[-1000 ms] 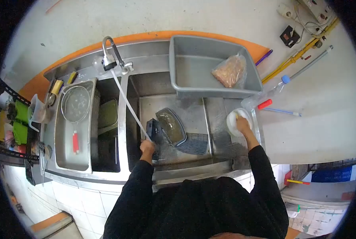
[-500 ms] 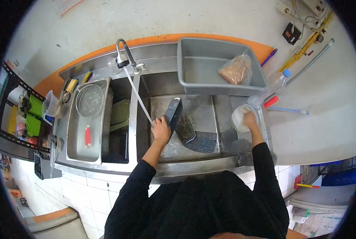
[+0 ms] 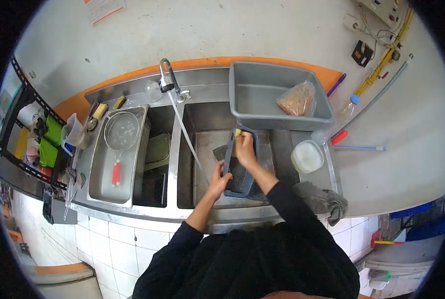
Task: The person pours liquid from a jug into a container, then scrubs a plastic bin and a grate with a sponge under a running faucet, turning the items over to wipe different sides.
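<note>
A steel double sink [image 3: 182, 149] fills mid-frame, water running from the tap [image 3: 168, 79]. Washing seems midway: the left hand [image 3: 218, 177] is clamped on the tray [image 3: 240, 164] edge at centre, and the right hand [image 3: 244, 147], earlier at the white tub [image 3: 307, 156], now presses a sponge [image 3: 238, 132] inside it.
</note>
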Demonstrator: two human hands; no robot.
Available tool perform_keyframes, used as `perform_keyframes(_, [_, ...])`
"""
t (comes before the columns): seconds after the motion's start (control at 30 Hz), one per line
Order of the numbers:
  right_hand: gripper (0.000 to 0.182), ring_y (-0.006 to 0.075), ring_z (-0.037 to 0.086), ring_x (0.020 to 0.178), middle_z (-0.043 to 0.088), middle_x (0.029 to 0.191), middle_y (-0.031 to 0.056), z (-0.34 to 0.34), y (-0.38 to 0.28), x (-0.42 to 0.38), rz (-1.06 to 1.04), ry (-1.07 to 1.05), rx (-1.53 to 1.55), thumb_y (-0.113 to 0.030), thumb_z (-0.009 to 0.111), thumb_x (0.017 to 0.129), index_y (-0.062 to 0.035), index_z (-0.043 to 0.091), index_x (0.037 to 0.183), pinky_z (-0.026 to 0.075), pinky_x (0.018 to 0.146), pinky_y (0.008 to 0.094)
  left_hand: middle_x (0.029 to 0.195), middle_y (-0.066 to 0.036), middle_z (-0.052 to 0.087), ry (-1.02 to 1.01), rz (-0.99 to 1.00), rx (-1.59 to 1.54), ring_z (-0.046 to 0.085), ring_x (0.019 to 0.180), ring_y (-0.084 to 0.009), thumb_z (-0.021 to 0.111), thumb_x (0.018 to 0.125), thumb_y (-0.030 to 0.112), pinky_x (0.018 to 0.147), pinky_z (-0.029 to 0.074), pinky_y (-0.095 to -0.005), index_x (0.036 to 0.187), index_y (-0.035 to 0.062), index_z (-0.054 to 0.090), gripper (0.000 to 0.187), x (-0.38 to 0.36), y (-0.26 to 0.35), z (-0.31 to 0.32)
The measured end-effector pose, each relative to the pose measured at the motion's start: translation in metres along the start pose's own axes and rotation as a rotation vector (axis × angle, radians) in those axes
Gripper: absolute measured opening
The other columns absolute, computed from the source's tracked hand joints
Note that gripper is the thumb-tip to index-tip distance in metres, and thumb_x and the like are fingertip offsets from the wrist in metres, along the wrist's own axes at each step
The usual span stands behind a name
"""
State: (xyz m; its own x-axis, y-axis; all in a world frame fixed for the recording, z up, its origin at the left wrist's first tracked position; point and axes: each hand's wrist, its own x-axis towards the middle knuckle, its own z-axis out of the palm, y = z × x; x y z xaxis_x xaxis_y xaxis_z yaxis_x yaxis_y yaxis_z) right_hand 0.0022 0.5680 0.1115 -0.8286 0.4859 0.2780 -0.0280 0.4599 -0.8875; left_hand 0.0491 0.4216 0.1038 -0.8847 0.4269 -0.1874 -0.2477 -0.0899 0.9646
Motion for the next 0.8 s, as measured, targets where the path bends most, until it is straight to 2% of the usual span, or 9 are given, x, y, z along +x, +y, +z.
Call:
perform_keyframes(0.03, [0.031, 0.0327, 0.043, 0.099, 0.044, 0.105, 0.0204, 0.015, 0.006, -0.007, -0.257, 0.139, -0.214, -0.013, 0.045, 0.083, -0.0029, 0.040, 0.112, 0.034, 0.086, 0.0402, 0.102, -0.014, 0.050, -0.013, 0.103, 0.046, 0.050, 0.087, -0.0197, 0.050, 0.068, -0.001, 0.077, 0.039, -0.0280, 0.123, 0.0053, 0.031, 0.058, -0.003, 0.002, 0.002])
perform_keyframes(0.13, [0.054, 0.0374, 0.036, 0.108, 0.030, 0.126, 0.0235, 0.019, -0.013, -0.033, -0.307, -0.203, -0.275, -0.001, 0.050, 0.076, -0.0038, 0.034, 0.127, 0.031, 0.090, 0.0421, 0.104, -0.014, 0.048, 0.112, 0.203, 0.060, 0.049, 0.090, -0.0190, 0.050, 0.069, -0.001, 0.078, 0.040, -0.0285, 0.123, 0.0043, 0.030, 0.058, 0.005, -0.004, -0.006])
perform_keyframes(0.23, [0.046, 0.0381, 0.027, 0.118, 0.028, 0.125, 0.0252, 0.027, 0.003, -0.033, -0.484, -0.341, -0.191, -0.003, 0.046, 0.077, 0.0012, 0.036, 0.123, 0.027, 0.097, 0.0434, 0.105, -0.015, 0.048, 0.187, 0.221, 0.002, 0.048, 0.093, -0.0200, 0.051, 0.069, 0.000, 0.082, 0.038, -0.0299, 0.122, 0.0022, 0.030, 0.057, -0.004, 0.012, -0.012])
perform_keyframes(0.37, [0.042, 0.0374, 0.042, 0.110, 0.029, 0.123, 0.0254, 0.020, -0.043, -0.002, -0.387, -0.240, -0.562, -0.001, 0.046, 0.077, 0.0026, 0.039, 0.118, 0.038, 0.089, 0.0427, 0.108, -0.017, 0.047, 0.228, 0.328, 0.188, 0.047, 0.099, -0.0226, 0.051, 0.068, 0.001, 0.088, 0.035, -0.0316, 0.120, -0.0005, 0.031, 0.055, -0.009, 0.023, -0.012])
perform_keyframes(0.43, [0.033, 0.0323, 0.059, 0.085, 0.046, 0.112, 0.0224, 0.024, -0.058, -0.001, -0.175, -0.294, -0.712, -0.004, 0.047, 0.076, 0.0011, 0.049, 0.109, 0.050, 0.069, 0.0397, 0.110, -0.017, 0.047, 0.260, 0.375, 0.210, 0.046, 0.101, -0.0232, 0.051, 0.067, 0.001, 0.089, 0.034, -0.0318, 0.119, -0.0012, 0.032, 0.055, -0.007, 0.023, -0.014])
perform_keyframes(0.53, [0.025, 0.0271, 0.063, 0.065, 0.060, 0.086, 0.0159, 0.029, -0.041, -0.013, -0.193, -0.369, -0.952, -0.010, 0.049, 0.075, -0.0026, 0.059, 0.096, 0.051, 0.052, 0.0369, 0.113, -0.018, 0.046, 0.303, 0.323, 0.154, 0.046, 0.103, -0.0228, 0.051, 0.067, 0.000, 0.090, 0.034, -0.0301, 0.119, -0.0017, 0.032, 0.056, -0.007, 0.023, -0.016])
perform_keyframes(0.63, [0.020, 0.0262, 0.063, 0.072, 0.063, 0.072, 0.0137, 0.024, -0.034, -0.031, -0.365, -0.533, -1.044, -0.018, 0.049, 0.076, -0.0061, 0.065, 0.082, 0.051, 0.058, 0.0376, 0.106, -0.015, 0.051, 0.338, 0.325, 0.033, 0.050, 0.096, -0.0182, 0.058, 0.071, 0.004, 0.084, 0.039, -0.0287, 0.118, -0.0024, 0.033, 0.053, 0.005, 0.012, -0.023])
perform_keyframes(0.73, [0.023, 0.0338, 0.061, 0.073, 0.063, 0.076, 0.0154, 0.016, -0.041, -0.041, -0.444, -0.949, -1.016, -0.023, 0.048, 0.078, -0.0087, 0.065, 0.082, 0.048, 0.066, 0.0440, 0.104, -0.011, 0.053, 0.410, 0.197, -0.155, 0.049, 0.096, -0.0163, 0.065, 0.078, 0.028, 0.084, 0.037, -0.0267, 0.117, -0.0012, 0.037, 0.056, 0.017, 0.003, -0.030])
perform_keyframes(0.8, [0.023, 0.0349, 0.060, 0.076, 0.063, 0.078, 0.0163, 0.014, -0.053, -0.041, -0.348, -0.982, -0.864, -0.025, 0.047, 0.078, -0.0099, 0.065, 0.083, 0.047, 0.067, 0.0438, 0.103, -0.010, 0.053, 0.404, 0.150, -0.187, 0.049, 0.095, -0.0162, 0.064, 0.078, 0.028, 0.084, 0.037, -0.0265, 0.117, -0.0011, 0.037, 0.055, 0.019, 0.001, -0.034])
